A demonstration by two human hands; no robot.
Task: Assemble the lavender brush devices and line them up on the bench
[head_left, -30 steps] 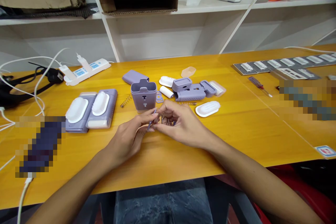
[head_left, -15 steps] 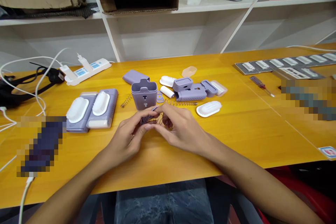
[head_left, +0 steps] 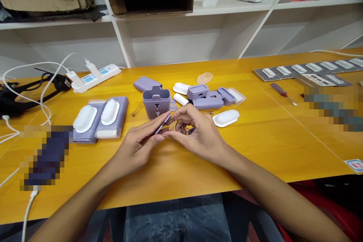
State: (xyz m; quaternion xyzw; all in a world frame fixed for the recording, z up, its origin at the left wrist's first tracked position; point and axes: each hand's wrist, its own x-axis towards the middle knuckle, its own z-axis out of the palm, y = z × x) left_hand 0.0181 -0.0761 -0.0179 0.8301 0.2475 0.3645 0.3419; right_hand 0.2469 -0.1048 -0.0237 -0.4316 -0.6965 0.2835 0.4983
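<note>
My left hand point(head_left: 137, 143) pinches a thin, flat purple plastic piece point(head_left: 162, 124), tilted on its edge. Facing it, my right hand point(head_left: 200, 130) has its thumb and fingers curled around a coiled metal spring point(head_left: 179, 127). One end of the spring reaches towards the flat piece; whether they touch I cannot tell. A small dark part under the right fingers is mostly hidden. Just behind my hands an open purple casing point(head_left: 157, 103) stands upright with T-shaped cutouts in its front. Another spring point(head_left: 138, 109) lies to its left.
Purple housings point(head_left: 208, 100), white bristled brush heads point(head_left: 226, 118) and a clear cap point(head_left: 204, 78) lie behind and to the right. Two purple brush units point(head_left: 112, 117) rest at left, near a power strip point(head_left: 98, 77) with white cables. A screwdriver point(head_left: 283, 93) lies at right.
The flat purple piece has tipped more upright in my left hand. My right hand has shifted slightly right with its fingers raised, and more of the spring shows between the hands.
</note>
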